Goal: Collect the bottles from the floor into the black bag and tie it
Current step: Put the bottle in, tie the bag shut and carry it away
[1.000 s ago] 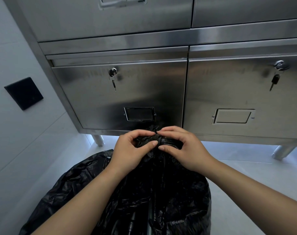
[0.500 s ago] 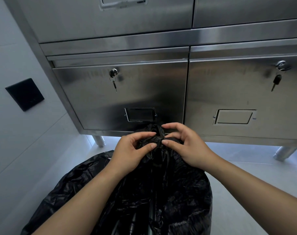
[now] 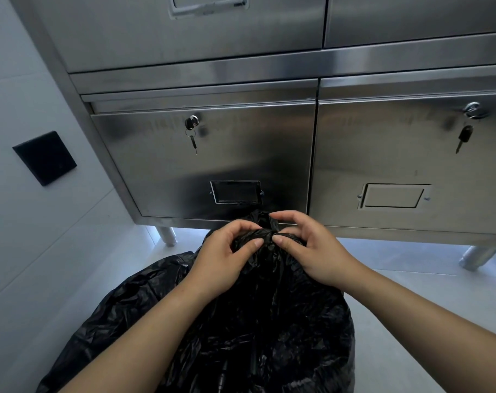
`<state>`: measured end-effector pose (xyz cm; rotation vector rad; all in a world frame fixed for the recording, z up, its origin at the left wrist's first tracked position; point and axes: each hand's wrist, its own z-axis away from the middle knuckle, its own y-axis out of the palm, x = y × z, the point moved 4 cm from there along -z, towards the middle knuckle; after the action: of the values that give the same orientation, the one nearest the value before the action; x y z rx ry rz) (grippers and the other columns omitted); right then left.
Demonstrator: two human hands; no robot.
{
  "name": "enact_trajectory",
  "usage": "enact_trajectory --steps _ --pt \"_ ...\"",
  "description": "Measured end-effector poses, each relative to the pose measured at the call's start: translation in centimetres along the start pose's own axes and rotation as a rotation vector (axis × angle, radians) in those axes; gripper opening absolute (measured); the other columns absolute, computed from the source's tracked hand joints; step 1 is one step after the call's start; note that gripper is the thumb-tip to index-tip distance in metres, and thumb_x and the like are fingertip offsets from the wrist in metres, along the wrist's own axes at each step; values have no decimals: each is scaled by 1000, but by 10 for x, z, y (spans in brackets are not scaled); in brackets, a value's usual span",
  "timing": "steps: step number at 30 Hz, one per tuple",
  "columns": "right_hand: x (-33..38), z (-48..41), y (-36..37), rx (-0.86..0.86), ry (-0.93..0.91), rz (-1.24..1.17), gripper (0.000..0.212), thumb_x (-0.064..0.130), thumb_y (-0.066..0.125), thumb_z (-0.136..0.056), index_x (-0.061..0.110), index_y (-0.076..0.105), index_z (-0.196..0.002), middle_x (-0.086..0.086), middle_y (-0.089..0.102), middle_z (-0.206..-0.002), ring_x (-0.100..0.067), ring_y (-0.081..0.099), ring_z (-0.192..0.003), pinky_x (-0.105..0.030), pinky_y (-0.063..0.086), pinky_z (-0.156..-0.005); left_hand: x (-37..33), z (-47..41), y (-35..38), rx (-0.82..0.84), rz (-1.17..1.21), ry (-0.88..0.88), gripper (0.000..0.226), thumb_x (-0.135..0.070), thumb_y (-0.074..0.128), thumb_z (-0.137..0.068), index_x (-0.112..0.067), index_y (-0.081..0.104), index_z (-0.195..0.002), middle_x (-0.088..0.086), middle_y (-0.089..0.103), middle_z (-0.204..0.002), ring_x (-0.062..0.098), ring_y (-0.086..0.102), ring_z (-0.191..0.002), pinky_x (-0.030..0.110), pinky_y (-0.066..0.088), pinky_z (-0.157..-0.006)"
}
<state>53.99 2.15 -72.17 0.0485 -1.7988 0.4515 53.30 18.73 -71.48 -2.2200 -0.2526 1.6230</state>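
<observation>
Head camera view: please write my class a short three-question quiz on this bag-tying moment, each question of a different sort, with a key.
1. True or false: the left hand and the right hand both pinch the gathered neck of the crinkled black plastic bag.
2. Multiple choice: what hangs from the lock of the stainless-steel drawer directly behind the bag? A) a small key B) a padlock C) a red ribbon
3. Fill in: the black square wall plate sits on the ___ side of the view.
Key: 1 true; 2 A; 3 left.
</observation>
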Motion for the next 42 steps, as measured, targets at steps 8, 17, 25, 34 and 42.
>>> enact_trajectory --steps 8,17,25,34,42 --pt "-7 -1 -4 21 69 -45 36 23 58 -90 33 47 -123 -5 72 -90 -25 69 -84 -44 52 -85 -7 4 8 72 34 -4 22 -16 68 -83 -24 65 -104 -11 72 -100 -2 65 -96 14 47 -87" --pt "-9 0 -5 69 129 -227 40 14 56 -91 25 44 -127 -2 73 -84 -16 70 -79 -27 54 -73 -11 1 8 125 -53 14 19 -13 63 -88 -25 63 -102 -12 70 -99 -1 64 -95 18 48 -89" --pt "3 3 -12 -83 -156 133 39 29 71 -79 48 57 -110 16 68 -94 -6 64 -95 -22 47 -89 -6 1 4 92 126 -90 17 -7 60 -89 -16 63 -103 -4 70 -98 0 65 -90 15 49 -84" --pt "9 8 0 -104 -341 287 28 43 74 -69 35 72 -96 18 59 -109 -2 57 -106 -13 40 -93 -6 0 -1 54 160 -125 18 -7 59 -89 -13 64 -105 2 71 -101 2 66 -89 12 50 -79" --pt "6 7 2 -124 -296 285 27 39 79 -67 37 73 -92 18 61 -109 -1 58 -106 -14 42 -92 -4 3 3 51 209 -159 18 -8 59 -89 -11 64 -106 1 72 -96 3 67 -85 14 51 -75"
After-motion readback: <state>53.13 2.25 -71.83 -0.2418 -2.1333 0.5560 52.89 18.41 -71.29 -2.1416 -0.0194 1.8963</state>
